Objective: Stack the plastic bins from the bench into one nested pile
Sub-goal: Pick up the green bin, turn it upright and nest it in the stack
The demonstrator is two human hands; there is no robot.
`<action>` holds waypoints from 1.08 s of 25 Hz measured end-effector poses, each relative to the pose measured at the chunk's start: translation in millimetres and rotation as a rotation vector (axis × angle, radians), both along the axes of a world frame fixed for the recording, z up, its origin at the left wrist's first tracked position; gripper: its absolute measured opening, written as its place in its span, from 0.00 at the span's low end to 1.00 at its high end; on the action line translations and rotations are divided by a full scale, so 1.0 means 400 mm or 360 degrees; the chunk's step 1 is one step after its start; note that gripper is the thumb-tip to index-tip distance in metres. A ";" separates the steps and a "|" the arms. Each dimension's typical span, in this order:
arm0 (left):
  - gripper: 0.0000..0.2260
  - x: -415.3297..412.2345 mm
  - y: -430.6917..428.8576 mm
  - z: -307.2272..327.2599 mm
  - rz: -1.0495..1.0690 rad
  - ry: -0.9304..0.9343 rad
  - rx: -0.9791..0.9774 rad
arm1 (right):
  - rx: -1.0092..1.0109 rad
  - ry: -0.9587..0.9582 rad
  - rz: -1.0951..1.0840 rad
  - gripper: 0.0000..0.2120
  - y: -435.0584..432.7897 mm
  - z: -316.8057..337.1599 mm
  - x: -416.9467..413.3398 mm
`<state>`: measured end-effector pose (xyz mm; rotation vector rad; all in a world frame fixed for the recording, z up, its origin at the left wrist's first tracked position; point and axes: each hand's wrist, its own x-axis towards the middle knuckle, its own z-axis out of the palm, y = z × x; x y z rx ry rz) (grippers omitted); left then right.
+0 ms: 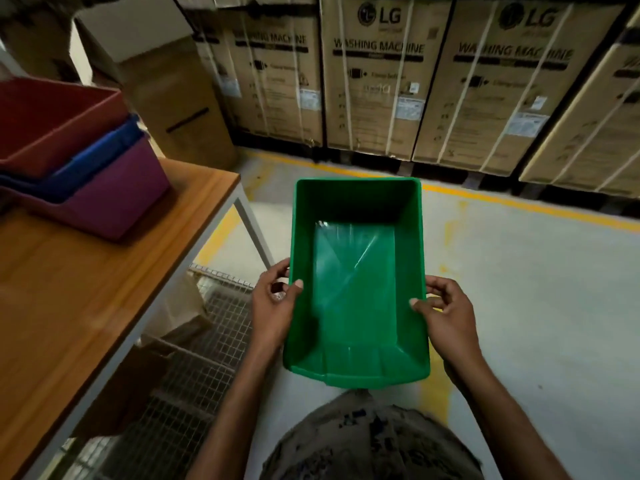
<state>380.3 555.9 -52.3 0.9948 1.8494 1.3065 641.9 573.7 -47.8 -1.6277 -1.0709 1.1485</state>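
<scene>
In the head view, I am seeing both grips holding the green bin (356, 271) in the air over the floor (519, 289), in front of the person's body and to the right of the table (69, 289). The left grip (273, 306) is pinching the bin's left rim, thumb inside the wall and fingers outside. The right grip (450, 317) is doing the same on the right rim. The bin is riding open side up and looking empty.

On the table, I am counting three bins already nested: the red bin (52, 123) sitting inside the blue bin (97, 157), and that one inside the purple bin (117, 199). The pile is leaning a little rather than sitting square. The green bin is well apart from it, so I am judging the task as mostly done, with this bin waiting to be carried over and dropped into the red one.

The pile's left side is running out of the frame and the whole corner is blurring, so I am not able to say how deeply the bins are seated, nor whether more bins are waiting further along the table. The outer fingers of both grips are partly hiding behind the green walls. Under the table a wire shelf (207, 341) is carrying something brown that I am failing to make out. Strapped cartons (381, 81) are lining the back.
</scene>
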 end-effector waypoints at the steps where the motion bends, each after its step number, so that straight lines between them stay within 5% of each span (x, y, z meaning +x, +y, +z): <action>1: 0.19 -0.008 0.032 0.023 0.0049 0.0010 0.0056 | 0.0029 0.0005 0.0027 0.16 0.042 0.020 -0.014; 16: 0.20 -0.050 0.258 0.297 0.0962 0.0118 0.0444 | 0.0310 0.0503 0.1229 0.17 0.763 0.237 -0.203; 27: 0.21 -0.078 0.254 0.437 0.1584 0.0441 0.0690 | 0.0549 0.0826 0.1819 0.17 0.876 0.407 -0.509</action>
